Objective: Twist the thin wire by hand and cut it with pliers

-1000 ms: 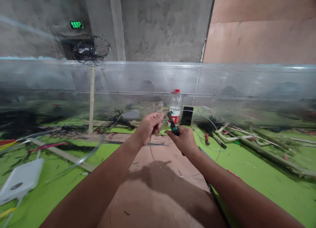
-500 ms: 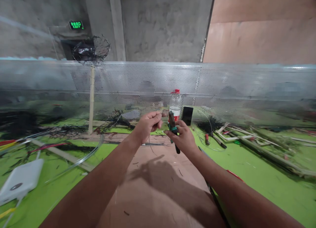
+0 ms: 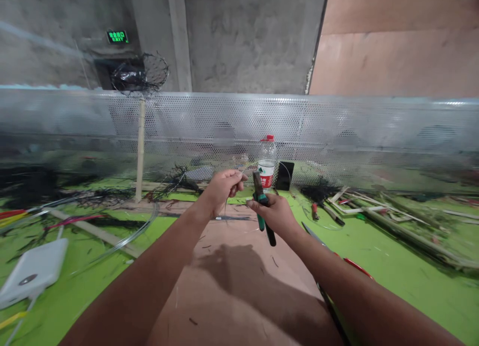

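Observation:
Between thumb and fingers, my left hand [image 3: 226, 187] pinches a thin wire [image 3: 286, 167]. That wire arcs to the right in front of the bottle, and a strand hangs below the hand. My right hand [image 3: 275, 212] is closed around a pair of pliers [image 3: 259, 196] with green and black handles. The pliers' jaws point up, just right of my left fingertips and apart from them. Both hands are raised over the pinkish board [image 3: 239, 296]. Behind the pliers stands a clear bottle [image 3: 267, 154] with a red cap.
A black phone [image 3: 285, 176] leans upright beside the bottle. A perforated metal screen [image 3: 187, 121] crosses the back. To the right lie bamboo strips [image 3: 407, 231] and a red-handled tool [image 3: 315, 211]. A bamboo post [image 3: 140, 151] and a white power bank [image 3: 37, 271] are on the left.
My right hand and the pliers have come down slightly, and the pliers' handles now show more. A loop of wire has come into sight in front of the bottle. My left hand keeps its pinch.

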Demonstrator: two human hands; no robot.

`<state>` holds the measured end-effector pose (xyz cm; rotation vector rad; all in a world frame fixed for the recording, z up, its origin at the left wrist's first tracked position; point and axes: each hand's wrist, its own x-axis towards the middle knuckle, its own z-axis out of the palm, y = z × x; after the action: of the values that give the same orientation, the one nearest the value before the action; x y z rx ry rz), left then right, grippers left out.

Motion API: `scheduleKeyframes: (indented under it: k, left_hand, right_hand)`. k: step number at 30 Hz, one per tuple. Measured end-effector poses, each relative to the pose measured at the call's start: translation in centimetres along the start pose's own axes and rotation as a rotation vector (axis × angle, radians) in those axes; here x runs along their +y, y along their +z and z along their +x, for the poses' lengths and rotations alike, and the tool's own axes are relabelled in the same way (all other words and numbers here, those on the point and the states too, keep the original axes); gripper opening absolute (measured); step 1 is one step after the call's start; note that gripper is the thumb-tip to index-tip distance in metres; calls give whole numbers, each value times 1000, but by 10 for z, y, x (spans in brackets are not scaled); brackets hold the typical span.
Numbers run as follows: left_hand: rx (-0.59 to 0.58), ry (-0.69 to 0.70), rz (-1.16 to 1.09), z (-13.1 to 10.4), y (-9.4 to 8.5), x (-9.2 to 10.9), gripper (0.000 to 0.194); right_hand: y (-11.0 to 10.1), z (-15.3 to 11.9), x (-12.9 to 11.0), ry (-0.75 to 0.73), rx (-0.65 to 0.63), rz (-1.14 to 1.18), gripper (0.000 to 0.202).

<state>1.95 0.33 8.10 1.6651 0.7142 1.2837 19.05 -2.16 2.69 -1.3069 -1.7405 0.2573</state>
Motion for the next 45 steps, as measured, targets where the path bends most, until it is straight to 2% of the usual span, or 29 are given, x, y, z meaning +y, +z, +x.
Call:
scheduleKeyframes:
  k: [3,6,11,16,21,25,33,40,45]
  left_hand:
    - [-25,-45,-74,0,-3,3,23]
    - [20,5,-67,-2,-3,6,23]
    - [257,195,30,-2,-3,11,26]
    - [313,373,583,-7,1,11,36]
    - [438,612,1140,-13,6,1,28]
    - [430,681,1399,-14,7,-6,24]
    - [419,630,1445,-17,12,2,23]
    - [405,676,1391,-18,12,2,24]
    - [376,678,1361,-18,13,1,24]
  right_hand:
    - [-1,-4,-5,27,-52,-9,42]
    - [-2,-7,-12,42,-104,0,42]
    - [-10,-9,-21,67,-139,21,46]
    - [-14,-6,-22,70,-146,-15,44]
    - [-14,-4,-20,31,-136,-11,43]
    - [-14,-3,-18,0,-114,-15,42]
    - [-14,-2,-18,-140,-59,-13,39]
    - [-13,-1,-16,-157,-90,25,40]
    - [-12,1,-16,-177,-66,54,36]
